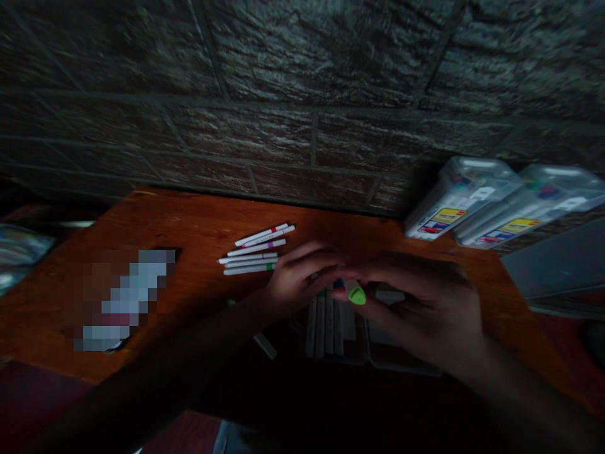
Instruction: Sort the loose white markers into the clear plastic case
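A white marker with a bright green end (357,294) is pinched between the thumb and forefinger of my right hand (425,302). My left hand (302,274) is closed, its fingertips meeting the same marker from the other side; its far end is hidden. Below the hands lies an open clear plastic case (366,350), with several white markers (325,325) side by side in its left part. Left of my left hand, several loose markers (258,246) with red, purple and green ends rest on the wooden table. Another marker (265,345) lies partly under my left forearm.
Two clear plastic cases (437,205) with yellow labels stand at the back right against the dark brick wall (283,132). A pixelated object (127,302) lies on the left of the wooden table (198,217). Clear plastic (21,249) shows at the far left. The light is dim.
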The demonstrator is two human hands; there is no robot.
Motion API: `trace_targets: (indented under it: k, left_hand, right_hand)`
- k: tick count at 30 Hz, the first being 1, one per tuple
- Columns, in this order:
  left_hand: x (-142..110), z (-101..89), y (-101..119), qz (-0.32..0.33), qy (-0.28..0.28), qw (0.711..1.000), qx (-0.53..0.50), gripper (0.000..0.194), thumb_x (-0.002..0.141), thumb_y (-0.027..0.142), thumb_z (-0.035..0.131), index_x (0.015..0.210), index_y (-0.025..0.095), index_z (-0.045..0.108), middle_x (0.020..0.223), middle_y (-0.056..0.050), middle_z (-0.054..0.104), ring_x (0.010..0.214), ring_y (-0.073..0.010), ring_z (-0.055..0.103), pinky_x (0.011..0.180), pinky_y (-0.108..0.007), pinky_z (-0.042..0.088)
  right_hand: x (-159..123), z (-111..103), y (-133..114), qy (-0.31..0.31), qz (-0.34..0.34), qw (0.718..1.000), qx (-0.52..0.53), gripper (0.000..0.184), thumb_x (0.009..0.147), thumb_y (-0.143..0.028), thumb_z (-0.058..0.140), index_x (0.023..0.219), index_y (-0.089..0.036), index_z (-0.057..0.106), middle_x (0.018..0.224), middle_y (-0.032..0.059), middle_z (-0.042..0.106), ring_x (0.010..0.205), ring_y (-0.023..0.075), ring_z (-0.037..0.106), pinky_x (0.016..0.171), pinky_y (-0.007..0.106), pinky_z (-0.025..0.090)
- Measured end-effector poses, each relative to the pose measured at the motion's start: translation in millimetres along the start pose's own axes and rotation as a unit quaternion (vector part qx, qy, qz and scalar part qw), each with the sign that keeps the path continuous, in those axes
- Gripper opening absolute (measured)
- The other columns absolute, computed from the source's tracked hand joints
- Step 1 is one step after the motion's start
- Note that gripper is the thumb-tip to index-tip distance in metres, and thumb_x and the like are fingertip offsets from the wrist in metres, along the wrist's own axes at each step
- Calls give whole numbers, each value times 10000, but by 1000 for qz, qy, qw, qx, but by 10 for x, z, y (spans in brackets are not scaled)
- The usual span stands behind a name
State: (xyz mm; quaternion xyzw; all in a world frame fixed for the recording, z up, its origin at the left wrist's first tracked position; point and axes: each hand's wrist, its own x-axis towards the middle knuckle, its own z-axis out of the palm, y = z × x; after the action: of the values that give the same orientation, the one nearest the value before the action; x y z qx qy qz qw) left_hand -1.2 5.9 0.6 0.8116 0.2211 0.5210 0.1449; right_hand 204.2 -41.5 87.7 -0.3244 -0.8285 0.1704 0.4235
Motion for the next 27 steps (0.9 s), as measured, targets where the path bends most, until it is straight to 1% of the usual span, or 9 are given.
trace_targets:
  k: [3,6,8,10,14,17,20,23,27]
  left_hand:
    - [13,1,5,4,10,1000,3,160,1014,235,687,1170,214,714,1072,-63,772,977,-175,758,838,-308,651]
    - [26,-4,25,-8,19,1000,7,180,1002,201,704,1181,201,719,1047,-59,775,913,-150,744,770,-284,632]
    - [32,-9,42,-23,24,999,11,185,1005,200,700,1188,205,727,996,-42,770,839,-132,720,712,-269,609]
    - [36,-11,56,-38,30,999,14,180,1011,200,690,1183,207,741,943,-30,759,782,-121,693,671,-260,584]
    - [46,-2,81,-82,51,995,3,158,1018,206,670,1137,213,773,869,-20,738,756,-123,676,642,-258,550]
    - [69,15,102,-148,71,985,-56,126,1013,209,665,1082,201,770,839,-13,746,703,-110,668,597,-236,526]
    - [105,31,127,-198,80,968,-133,81,1000,229,680,1025,183,742,779,0,740,619,-93,643,540,-211,499]
    - [122,48,157,-219,73,957,-176,72,972,238,713,995,172,729,766,-2,737,620,-93,646,532,-202,488]
    - [93,90,184,-221,55,953,-200,65,951,207,727,999,162,725,816,-21,747,650,-94,657,549,-202,490]
  right_hand:
    - [21,-81,9,29,42,999,8,148,896,-225,840,1025,-293,811,908,-3,844,714,174,785,610,282,633]
    - [81,-225,70,67,125,989,33,107,866,-267,878,957,-302,834,871,-5,845,691,179,788,597,281,648]
    - [134,-342,146,38,177,981,69,97,845,-283,891,930,-299,846,772,-6,824,592,171,757,488,256,600]
    - [180,-450,232,-27,215,972,93,106,837,-343,893,906,-272,856,679,6,793,503,157,706,418,240,540]
    - [209,-554,359,-128,279,941,141,169,823,-382,876,845,-217,846,741,46,828,596,167,766,497,215,574]
    - [178,-519,404,-173,310,919,170,172,818,-367,865,890,-212,838,821,55,852,680,184,807,557,219,601]
    - [138,-429,428,-219,305,907,191,135,859,-343,821,932,-231,837,864,31,855,737,171,811,606,217,600]
    - [104,-309,443,-258,320,893,186,144,911,-352,778,976,-234,827,875,14,841,739,144,777,611,213,557]
    - [75,-139,455,-253,309,897,188,177,959,-376,726,972,-220,809,910,23,819,764,144,734,665,250,542]
